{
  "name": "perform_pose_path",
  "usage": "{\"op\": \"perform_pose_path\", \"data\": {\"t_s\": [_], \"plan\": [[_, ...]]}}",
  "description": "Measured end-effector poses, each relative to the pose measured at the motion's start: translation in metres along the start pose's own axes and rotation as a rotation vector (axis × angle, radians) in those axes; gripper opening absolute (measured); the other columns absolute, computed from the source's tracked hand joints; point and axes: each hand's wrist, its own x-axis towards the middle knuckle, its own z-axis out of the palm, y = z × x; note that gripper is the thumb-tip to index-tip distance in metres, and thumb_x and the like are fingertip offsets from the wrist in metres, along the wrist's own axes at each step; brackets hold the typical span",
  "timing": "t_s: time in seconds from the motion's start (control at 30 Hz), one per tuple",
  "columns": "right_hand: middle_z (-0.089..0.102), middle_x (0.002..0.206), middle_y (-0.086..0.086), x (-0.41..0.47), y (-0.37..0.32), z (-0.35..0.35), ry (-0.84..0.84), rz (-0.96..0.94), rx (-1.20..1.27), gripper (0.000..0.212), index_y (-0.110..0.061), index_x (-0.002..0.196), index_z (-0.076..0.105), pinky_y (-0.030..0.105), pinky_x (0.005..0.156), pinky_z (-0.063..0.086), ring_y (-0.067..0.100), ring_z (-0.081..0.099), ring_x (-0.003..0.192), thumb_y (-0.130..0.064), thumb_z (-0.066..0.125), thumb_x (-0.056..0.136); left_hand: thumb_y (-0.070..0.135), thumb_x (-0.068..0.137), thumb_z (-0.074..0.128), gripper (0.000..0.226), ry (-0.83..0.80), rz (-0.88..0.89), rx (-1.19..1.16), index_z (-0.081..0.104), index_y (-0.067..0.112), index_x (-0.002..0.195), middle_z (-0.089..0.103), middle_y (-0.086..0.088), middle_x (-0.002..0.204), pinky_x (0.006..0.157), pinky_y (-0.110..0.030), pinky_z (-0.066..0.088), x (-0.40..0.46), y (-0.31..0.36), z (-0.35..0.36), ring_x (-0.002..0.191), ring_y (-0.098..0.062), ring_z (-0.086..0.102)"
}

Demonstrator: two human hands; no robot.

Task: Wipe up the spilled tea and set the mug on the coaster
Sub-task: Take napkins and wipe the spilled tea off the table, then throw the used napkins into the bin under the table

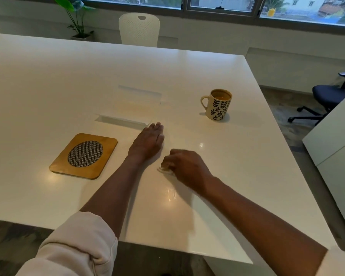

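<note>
Head view. Item: ceramic leaf-print mug (218, 104), upright on the white table (48, 80), nearly full of tea, handle toward the wooden coaster (84, 155), which lies well apart. Judged heavy, rigid, breakable, prone to slop; take by the handle, keep level. Left hand (147, 142): flat, open, empty, palm down. Right hand (185, 166): closed on a crumpled white tissue (164, 169), soft and light, pressed to the tabletop. Faint wet streak near the front edge.
</note>
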Motion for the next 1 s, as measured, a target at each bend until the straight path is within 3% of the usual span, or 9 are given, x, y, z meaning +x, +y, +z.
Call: {"op": "perform_pose_path", "data": {"t_s": [0.2, 0.33, 0.4, 0.5, 0.63, 0.8, 1.0], "plan": [[0.066, 0.100, -0.006, -0.061, -0.006, -0.014, -0.174, -0.221, 0.078, 0.018, -0.025, 0.098, 0.075, 0.034, 0.077, 0.052, 0.010, 0.060, 0.093, -0.020, 0.058, 0.094, 0.023, 0.105, 0.025, 0.051, -0.017, 0.012, 0.034, 0.026, 0.006, 0.153, 0.022, -0.011, 0.162, 0.122, -0.035, 0.012, -0.003, -0.001, 0.001, 0.150, -0.024, 0.018], [0.070, 0.103, -0.005, -0.081, 0.022, -0.042, -0.307, -0.154, 0.069, 0.020, -0.023, 0.095, 0.077, 0.032, 0.086, 0.052, 0.010, 0.065, 0.099, -0.011, 0.063, 0.089, 0.022, 0.105, 0.027, 0.051, -0.010, 0.032, 0.045, 0.027, 0.004, 0.152, 0.022, -0.012, 0.162, 0.122, -0.035, 0.012, -0.005, 0.002, 0.000, 0.150, -0.025, 0.019], [0.074, 0.094, -0.004, -0.079, 0.046, -0.056, -0.221, -0.050, 0.160, 0.016, -0.019, 0.090, 0.078, 0.026, 0.082, 0.053, 0.008, 0.068, 0.088, -0.006, 0.069, 0.086, 0.023, 0.105, 0.028, 0.051, -0.001, 0.044, 0.052, 0.027, 0.004, 0.152, 0.022, -0.013, 0.162, 0.122, -0.036, 0.012, -0.005, 0.002, 0.000, 0.150, -0.025, 0.019], [0.076, 0.095, 0.000, -0.059, 0.084, -0.060, 0.081, 0.220, 0.165, 0.025, -0.016, 0.092, 0.079, 0.010, 0.084, 0.049, 0.011, 0.071, 0.088, 0.004, 0.071, 0.080, 0.023, 0.105, 0.028, 0.052, -0.003, 0.056, 0.059, 0.026, 0.003, 0.153, 0.021, -0.014, 0.162, 0.122, -0.037, 0.012, -0.006, 0.001, 0.000, 0.150, -0.027, 0.018], [0.076, 0.100, 0.002, -0.012, 0.113, -0.048, 0.282, 0.496, 0.138, 0.027, -0.017, 0.095, 0.079, 0.032, 0.086, 0.054, 0.018, 0.069, 0.092, 0.000, 0.063, 0.082, 0.023, 0.105, 0.028, 0.052, -0.009, 0.060, 0.071, 0.024, 0.004, 0.153, 0.020, -0.014, 0.162, 0.122, -0.037, 0.012, -0.006, 0.001, -0.001, 0.150, -0.027, 0.017], [0.075, 0.104, 0.004, 0.012, 0.111, -0.039, 0.241, 0.529, -0.023, 0.019, -0.019, 0.096, 0.078, 0.035, 0.084, 0.055, 0.024, 0.069, 0.094, -0.011, 0.063, 0.087, 0.023, 0.104, 0.027, 0.053, 0.004, 0.069, 0.119, 0.023, 0.004, 0.153, 0.019, -0.013, 0.163, 0.121, -0.036, 0.012, -0.006, 0.002, -0.001, 0.150, -0.026, 0.018], [0.069, 0.092, 0.005, -0.020, 0.060, -0.028, 0.116, 0.408, -0.161, 0.026, -0.018, 0.098, 0.076, 0.034, 0.074, 0.051, 0.026, 0.065, 0.088, -0.006, 0.059, 0.084, 0.023, 0.104, 0.025, 0.053, 0.005, 0.083, 0.162, 0.022, 0.002, 0.153, 0.019, -0.014, 0.163, 0.122, -0.039, 0.013, -0.006, 0.001, 0.001, 0.150, -0.027, 0.017]]}}
